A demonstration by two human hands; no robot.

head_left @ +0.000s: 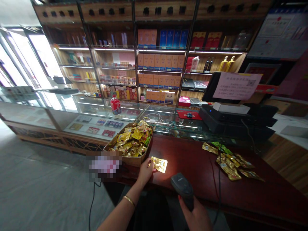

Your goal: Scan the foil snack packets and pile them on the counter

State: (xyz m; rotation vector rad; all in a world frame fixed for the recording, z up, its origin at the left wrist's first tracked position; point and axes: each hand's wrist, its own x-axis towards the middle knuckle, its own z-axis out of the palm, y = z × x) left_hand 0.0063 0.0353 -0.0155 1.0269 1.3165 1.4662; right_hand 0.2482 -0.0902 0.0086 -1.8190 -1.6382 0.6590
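Observation:
Between the thumb and fingers of my left hand [145, 170] is a small gold foil packet [159, 164], held by its left end just over the counter and lit brightly. My right hand [196, 213] grips the handle of a dark barcode scanner [182, 186], whose head points toward the packet. Left of the packet stands a cardboard box [137, 161] heaped with similar gold packets [131, 141], a few of them green. Over on the right, several gold packets [228, 165] and a green one [221, 147] lie in a loose pile.
The dark red wooden counter [178, 150] joins glass display cases [96, 115]. A red bottle [115, 105] stands on the glass. A mouse [189, 115] rests on a red mat. The monitor [231, 86] carries a pink paper. A black cable [219, 183] crosses the counter. Stocked shelves line the wall.

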